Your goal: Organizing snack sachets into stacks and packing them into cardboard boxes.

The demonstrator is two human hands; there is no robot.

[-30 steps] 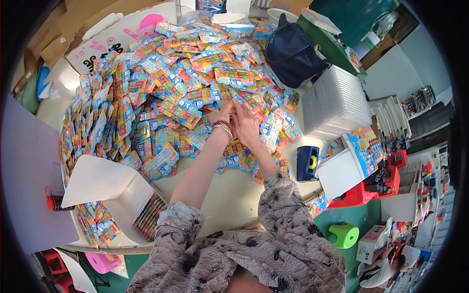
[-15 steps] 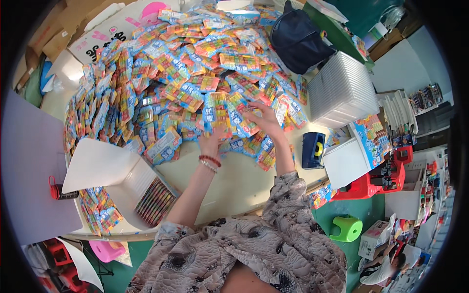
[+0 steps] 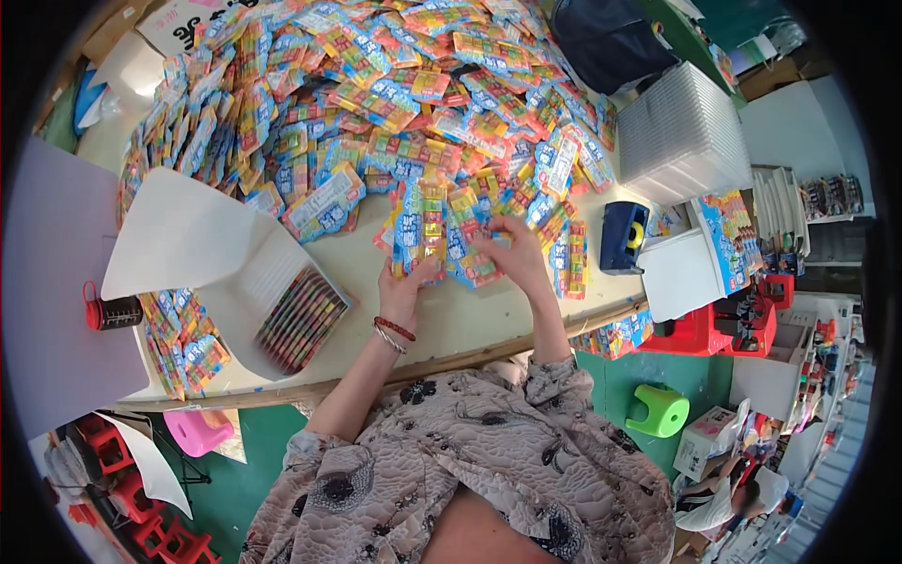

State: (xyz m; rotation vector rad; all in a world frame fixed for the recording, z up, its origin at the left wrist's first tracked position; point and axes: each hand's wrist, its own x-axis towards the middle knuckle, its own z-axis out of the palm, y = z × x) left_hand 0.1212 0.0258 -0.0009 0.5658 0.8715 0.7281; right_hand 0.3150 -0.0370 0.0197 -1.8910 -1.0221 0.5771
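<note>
My left hand [image 3: 401, 293] is closed at the lower end of a colourful blister pack [image 3: 419, 226], thumb on its front. Beside it, my right hand [image 3: 523, 260] has bent fingers on the edge of a second blister pack [image 3: 463, 221], which leans against the first. Both packs are blue with rows of small coloured pieces, which are too small to name. Behind them spreads a big heap of similar packs [image 3: 376, 99]. To the left, a white box with a raised flap [image 3: 178, 230] holds a row of packs standing on edge [image 3: 303, 318].
A blue tape dispenser [image 3: 622, 237] and a stack of clear plastic trays [image 3: 683, 136] stand at the right. A dark cap-like thing [image 3: 611, 42] lies behind. At the left edge is a dark bottle [image 3: 115, 313]. Stools [image 3: 660, 411] stand on the green floor.
Both hands have drawn back from the heap toward me, bringing the two packs along. The view has shifted, so the table sits higher in the picture.
</note>
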